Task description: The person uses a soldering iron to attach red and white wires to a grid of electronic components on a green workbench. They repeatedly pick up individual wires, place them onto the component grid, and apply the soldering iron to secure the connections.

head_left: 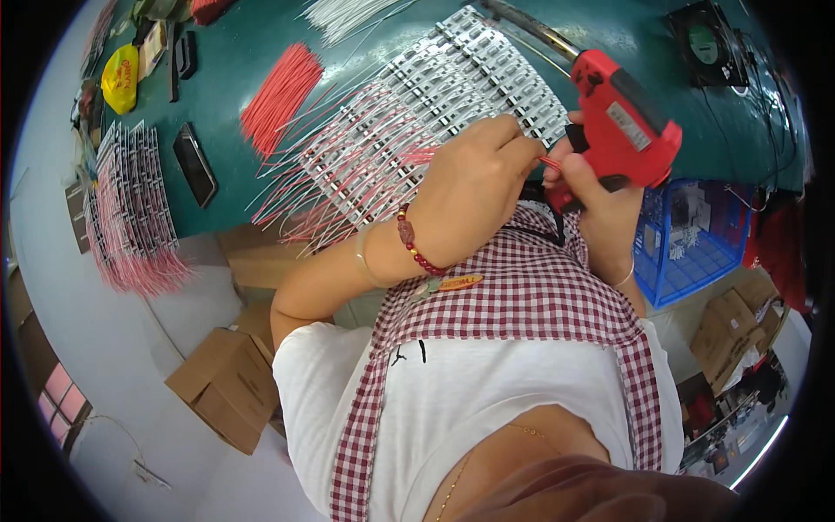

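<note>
My left hand [483,178] is closed in a pinch, with thin red wires [422,156] passing under it. Their ends [551,163] come out by its fingertips and meet the thumb of my right hand [606,204]. That right hand is wrapped round the handle of a red and black soldering gun [622,122], whose metal barrel points to the far left, away from the wires. Just beyond both hands, rows of small metal parts [500,65] lie side by side on the green table [235,30], with white and red wires trailing to the left.
Farther left are a bundle of red wires [283,97], a phone [195,165] and a second wired stack [130,196]. White wires [344,16] lie at the back. A black fan-like device [706,43] with cables sits at the far right. A blue basket [687,265] stands below the table edge.
</note>
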